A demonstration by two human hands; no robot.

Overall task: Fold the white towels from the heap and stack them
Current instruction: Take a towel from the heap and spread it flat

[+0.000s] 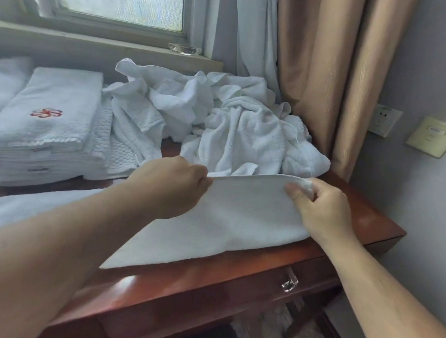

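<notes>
**Both grips lift the towel's far edge**

The left grip (176, 186) pinches the far edge of a white towel (219, 225) with curled fingers. The right grip (320, 208) pinches that edge's corner, at 3 o'clock. The towel lies across the wooden table (247, 277) with its far edge raised. The crumpled heap (227, 117) sits at 12 o'clock and the folded stack (43, 125) at 10 o'clock.

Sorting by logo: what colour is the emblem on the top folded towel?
Red emblem, clearest in the head view.
</notes>
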